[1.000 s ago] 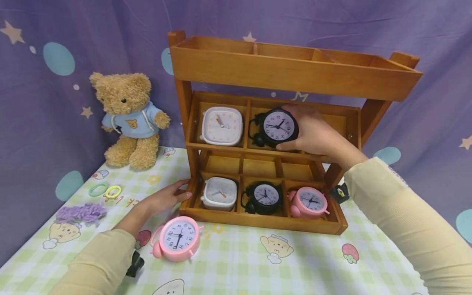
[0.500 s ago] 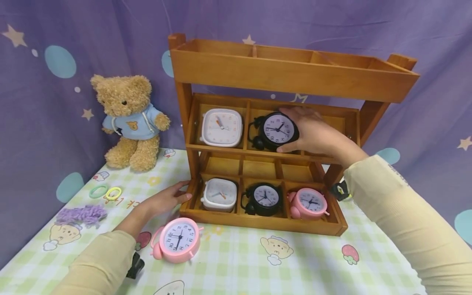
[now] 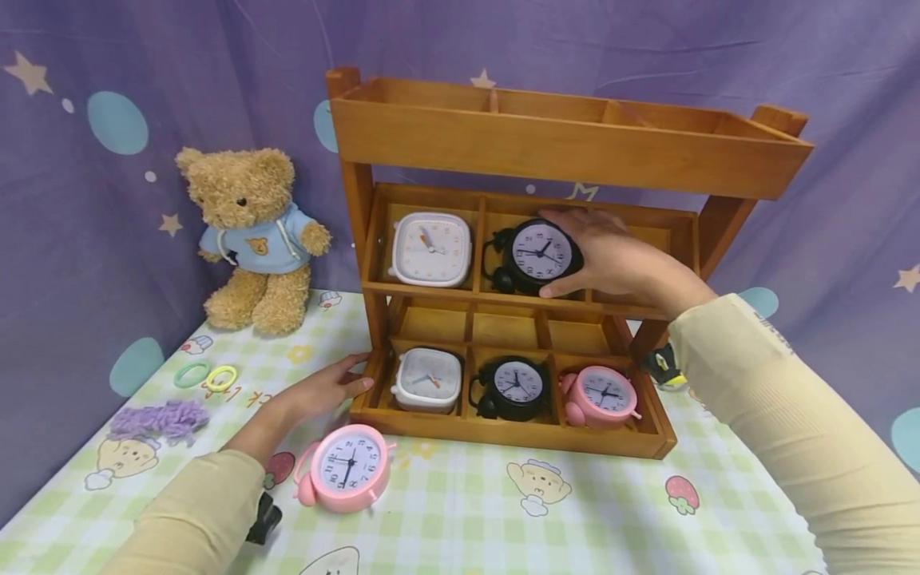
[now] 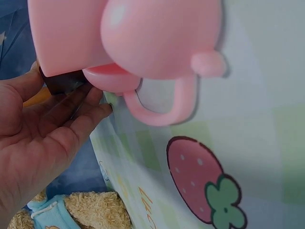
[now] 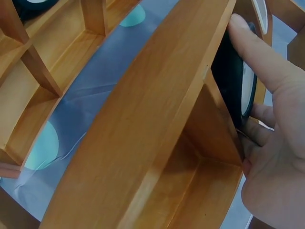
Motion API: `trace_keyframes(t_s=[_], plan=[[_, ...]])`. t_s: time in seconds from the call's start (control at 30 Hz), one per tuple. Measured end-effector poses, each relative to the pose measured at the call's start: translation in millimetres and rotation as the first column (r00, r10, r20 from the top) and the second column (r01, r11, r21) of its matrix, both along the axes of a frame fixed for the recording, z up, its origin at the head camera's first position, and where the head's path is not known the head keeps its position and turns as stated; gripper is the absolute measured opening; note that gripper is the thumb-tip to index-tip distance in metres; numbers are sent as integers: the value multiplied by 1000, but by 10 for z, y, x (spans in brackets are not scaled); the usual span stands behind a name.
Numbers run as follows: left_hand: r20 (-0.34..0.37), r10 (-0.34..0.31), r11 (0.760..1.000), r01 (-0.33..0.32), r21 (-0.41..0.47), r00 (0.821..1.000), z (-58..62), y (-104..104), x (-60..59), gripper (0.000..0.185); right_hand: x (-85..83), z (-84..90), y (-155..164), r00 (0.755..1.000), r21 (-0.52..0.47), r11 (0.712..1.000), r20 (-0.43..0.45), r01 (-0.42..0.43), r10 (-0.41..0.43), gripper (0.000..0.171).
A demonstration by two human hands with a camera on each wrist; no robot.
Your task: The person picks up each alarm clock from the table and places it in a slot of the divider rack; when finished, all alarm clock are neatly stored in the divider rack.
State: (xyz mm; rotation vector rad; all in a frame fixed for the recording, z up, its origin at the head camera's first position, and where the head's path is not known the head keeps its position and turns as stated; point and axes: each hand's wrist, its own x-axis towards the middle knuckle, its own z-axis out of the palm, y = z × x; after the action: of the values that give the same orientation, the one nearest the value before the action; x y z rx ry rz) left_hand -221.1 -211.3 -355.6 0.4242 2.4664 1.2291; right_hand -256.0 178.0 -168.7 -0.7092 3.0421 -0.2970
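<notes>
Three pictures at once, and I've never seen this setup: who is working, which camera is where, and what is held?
No machine: a person's bare hands. The wide picture comes from a head camera; the close ones from cameras on each wrist. The right hand grips a black alarm clock in the middle shelf of a wooden rack, beside a white square clock. The left hand rests against the rack's lower corner, holding nothing. A pink alarm clock stands on the checked tablecloth; its back fills the left wrist view. A teddy bear sits at the back left.

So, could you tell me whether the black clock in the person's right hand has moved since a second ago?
Yes, slightly. The black clock has sunk a little lower behind the front rail of the wooden shelf, in the middle compartment; the right hand grips it.
</notes>
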Motion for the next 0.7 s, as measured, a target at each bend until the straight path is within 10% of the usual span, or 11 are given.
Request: trace_keyframes(t_s=[0.7], plan=[[-16, -3, 1000, 3, -3, 1000, -1, -4, 1, 62, 200, -62, 51, 985, -192, 980, -170, -62, 29, 73]])
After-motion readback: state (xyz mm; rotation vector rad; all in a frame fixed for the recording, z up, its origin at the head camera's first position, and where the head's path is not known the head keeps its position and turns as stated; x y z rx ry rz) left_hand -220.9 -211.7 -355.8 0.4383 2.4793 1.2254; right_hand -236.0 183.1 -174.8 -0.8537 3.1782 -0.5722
